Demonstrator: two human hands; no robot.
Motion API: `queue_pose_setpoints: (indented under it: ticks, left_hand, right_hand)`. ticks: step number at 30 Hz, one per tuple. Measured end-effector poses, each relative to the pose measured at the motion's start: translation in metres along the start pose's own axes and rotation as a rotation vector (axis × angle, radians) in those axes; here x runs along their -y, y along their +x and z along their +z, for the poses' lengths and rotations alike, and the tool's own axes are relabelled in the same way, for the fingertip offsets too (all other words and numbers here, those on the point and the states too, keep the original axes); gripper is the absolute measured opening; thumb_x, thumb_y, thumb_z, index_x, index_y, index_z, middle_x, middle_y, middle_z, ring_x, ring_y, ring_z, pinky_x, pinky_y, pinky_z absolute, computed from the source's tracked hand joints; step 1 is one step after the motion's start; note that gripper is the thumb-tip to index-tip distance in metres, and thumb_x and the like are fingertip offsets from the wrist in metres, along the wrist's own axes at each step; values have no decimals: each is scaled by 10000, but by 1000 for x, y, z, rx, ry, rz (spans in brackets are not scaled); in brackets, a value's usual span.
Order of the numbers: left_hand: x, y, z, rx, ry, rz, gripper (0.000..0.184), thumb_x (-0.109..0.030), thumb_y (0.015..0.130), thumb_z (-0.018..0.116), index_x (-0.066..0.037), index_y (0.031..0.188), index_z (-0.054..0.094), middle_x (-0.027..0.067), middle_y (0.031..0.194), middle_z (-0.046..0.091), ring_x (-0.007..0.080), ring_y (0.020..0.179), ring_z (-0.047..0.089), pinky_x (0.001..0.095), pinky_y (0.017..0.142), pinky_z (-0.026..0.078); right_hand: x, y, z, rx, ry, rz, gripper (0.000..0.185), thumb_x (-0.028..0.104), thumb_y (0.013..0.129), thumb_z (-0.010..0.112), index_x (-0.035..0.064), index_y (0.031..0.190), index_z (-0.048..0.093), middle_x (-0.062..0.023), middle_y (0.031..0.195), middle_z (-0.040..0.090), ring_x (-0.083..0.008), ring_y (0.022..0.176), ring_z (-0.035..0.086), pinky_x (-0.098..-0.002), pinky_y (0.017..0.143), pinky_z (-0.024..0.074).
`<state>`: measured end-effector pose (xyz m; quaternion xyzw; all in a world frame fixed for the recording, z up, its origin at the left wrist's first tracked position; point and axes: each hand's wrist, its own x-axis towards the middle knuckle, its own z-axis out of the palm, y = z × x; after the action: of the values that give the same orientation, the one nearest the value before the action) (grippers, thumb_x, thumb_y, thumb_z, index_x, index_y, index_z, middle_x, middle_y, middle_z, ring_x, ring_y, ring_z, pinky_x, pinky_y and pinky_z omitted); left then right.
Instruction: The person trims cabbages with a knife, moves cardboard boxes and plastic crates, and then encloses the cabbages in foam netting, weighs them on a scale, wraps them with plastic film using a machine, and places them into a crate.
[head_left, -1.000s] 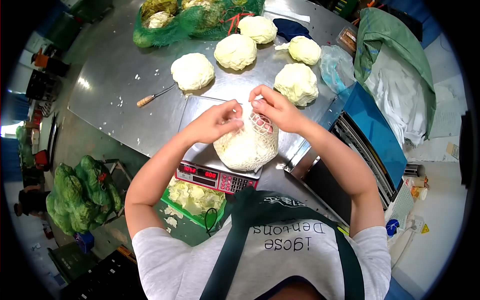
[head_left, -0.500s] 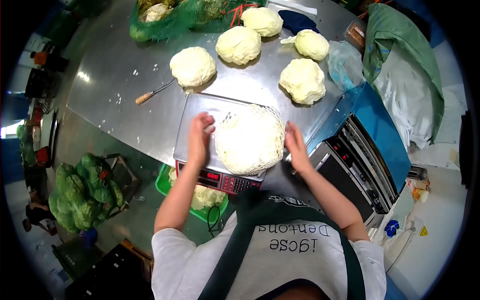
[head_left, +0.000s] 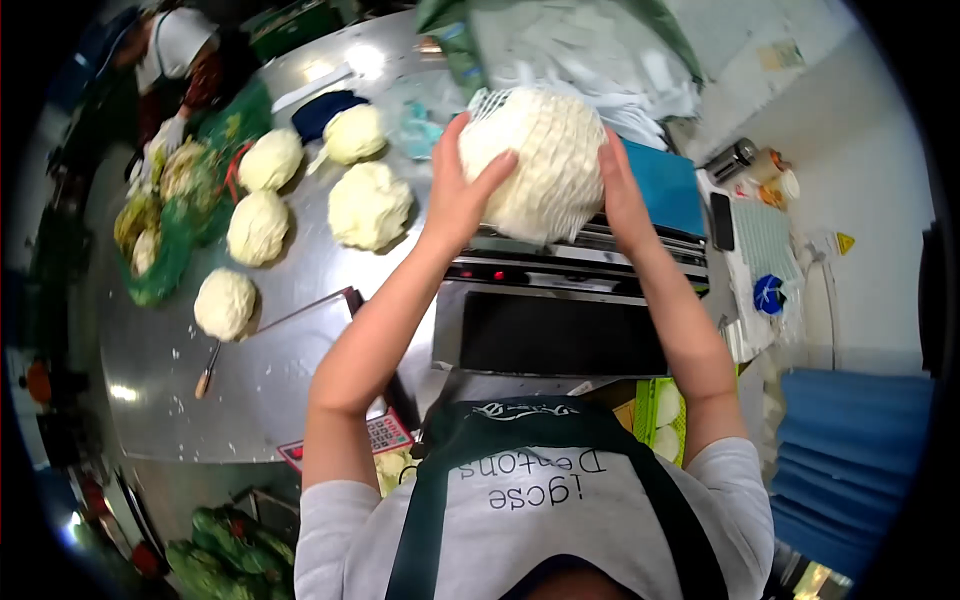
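A pale cabbage in a white mesh net (head_left: 540, 165) is held up between my two hands, over the back of a machine with a blue lid (head_left: 660, 190). My left hand (head_left: 462, 185) grips its left side, thumb across the front. On the opposite side, my right hand (head_left: 622, 195) presses with fingers stretched along the net. Below the cabbage are the machine's metal bars and its black panel (head_left: 560, 335). The weighing scale (head_left: 388, 432) stands to the left, partly hidden by my left arm, with its red keypad showing.
Several peeled cabbages (head_left: 370, 206) lie on the steel table (head_left: 290, 390), near a wooden-handled tool (head_left: 204, 382). Behind the machine sits a green sack (head_left: 580, 45) of white netting. Another person (head_left: 180, 60) works at the far left by a green net bag (head_left: 190, 215). A phone (head_left: 722, 222) lies at right.
Both hands have closed on the netted cabbage and lifted it off the scale, carrying it right to above the machine. The view has turned right. A person now shows at far left.
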<state>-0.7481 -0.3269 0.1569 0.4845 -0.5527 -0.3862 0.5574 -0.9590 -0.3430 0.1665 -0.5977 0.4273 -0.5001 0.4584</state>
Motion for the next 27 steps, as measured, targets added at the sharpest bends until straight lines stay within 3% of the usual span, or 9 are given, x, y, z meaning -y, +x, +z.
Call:
queue_pose_setpoints:
  ticks: [5, 10, 13, 16, 18, 21, 23, 25, 27]
  left_hand:
    - [75, 63, 99, 171, 120, -74, 872, -486, 719, 712, -35, 1359, 329, 234, 1312, 357, 335, 1232, 372, 388, 1023, 321]
    - [39, 36, 66, 230, 355, 148, 764, -345, 799, 677, 1, 1373, 309, 203, 1347, 365, 316, 1213, 392, 400, 1039, 302]
    - [-3, 34, 11, 737, 1001, 803, 521, -176, 752, 657, -183, 1258, 534, 81, 887, 512, 255, 844, 503, 345, 745, 381]
    - [14, 31, 8, 1205, 1158, 828, 584, -142, 752, 603, -317, 1298, 492, 15, 813, 460, 187, 764, 474, 315, 685, 340]
    - [34, 28, 22, 1192, 1192, 915, 571, -154, 792, 558, -352, 1319, 467, -7, 797, 468, 174, 775, 489, 305, 681, 350]
    - [36, 18, 13, 1024, 1087, 764, 331, -187, 807, 581, -260, 1125, 639, -8, 720, 592, 180, 709, 535, 312, 651, 389]
    - [43, -6, -2, 944, 985, 443, 210, -145, 807, 581, -162, 998, 667, 85, 754, 642, 277, 723, 606, 410, 647, 483]
    - [0, -21, 0, 987, 924, 184, 149, -102, 833, 566, -82, 953, 651, 145, 814, 630, 313, 781, 608, 419, 703, 485]
    - [-53, -10, 7, 1048, 645, -67, 136, -130, 894, 527, -41, 966, 601, 115, 797, 622, 215, 768, 624, 339, 683, 493]
  right_hand:
    - [-62, 31, -91, -82, -286, 169, 662, 505, 941, 387, 10, 1373, 307, -167, 1297, 471, -251, 1203, 437, -303, 1007, 312]
    - [-50, 0, -148, 1, -505, 82, 568, 378, 900, 549, 19, 1314, 397, -164, 1209, 537, -267, 1128, 488, -349, 933, 394]
    - [-33, -18, -190, 411, -932, -511, 418, 186, 805, 625, 178, 1213, 539, -39, 937, 562, -223, 870, 520, -334, 741, 421]
    - [-51, -25, -193, 744, -1062, -756, 327, 143, 774, 613, 251, 1083, 621, 8, 778, 495, -190, 769, 495, -328, 641, 390]
    - [-72, -19, -188, 841, -994, -778, 237, 169, 774, 616, 232, 1000, 649, 4, 763, 492, -199, 770, 494, -335, 638, 396]
    - [-77, -29, -188, 698, -867, -547, 72, 173, 780, 608, 167, 826, 663, -20, 751, 523, -244, 779, 501, -368, 662, 421]
    - [-62, -56, -194, 687, -828, -352, 66, 132, 779, 581, 128, 793, 645, -55, 750, 559, -282, 782, 509, -399, 691, 430]
    - [-16, -69, -200, 877, -929, -288, 69, 132, 772, 581, 116, 800, 643, -86, 756, 584, -303, 761, 535, -407, 664, 451]
    - [36, -61, -202, 969, -603, -218, 70, 158, 789, 605, 113, 817, 651, -94, 766, 610, -298, 747, 588, -389, 628, 474]
